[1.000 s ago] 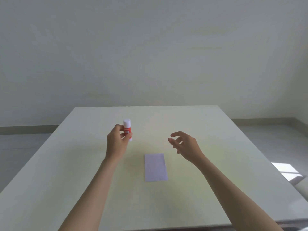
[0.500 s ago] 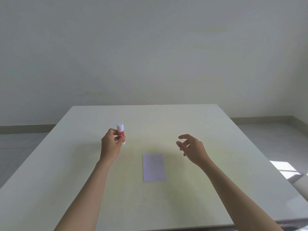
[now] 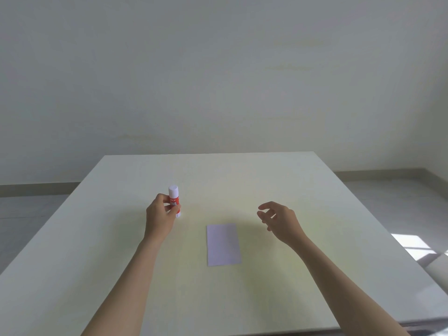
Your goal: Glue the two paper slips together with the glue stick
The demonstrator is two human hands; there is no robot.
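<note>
A pale lilac paper slip lies flat on the white table, near its middle; I see only one rectangle, so I cannot tell whether a second slip lies on or under it. My left hand holds a red-and-white glue stick upright, cap on, left of and beyond the paper. My right hand hovers to the right of the paper with its fingers spread and curled, holding nothing.
The table's far edge meets a plain wall. Grey floor shows to both sides, with a bright sun patch low on the right.
My left hand has carried the glue stick a little to the left, away from the paper. My right hand has drifted to the right and stays empty.
</note>
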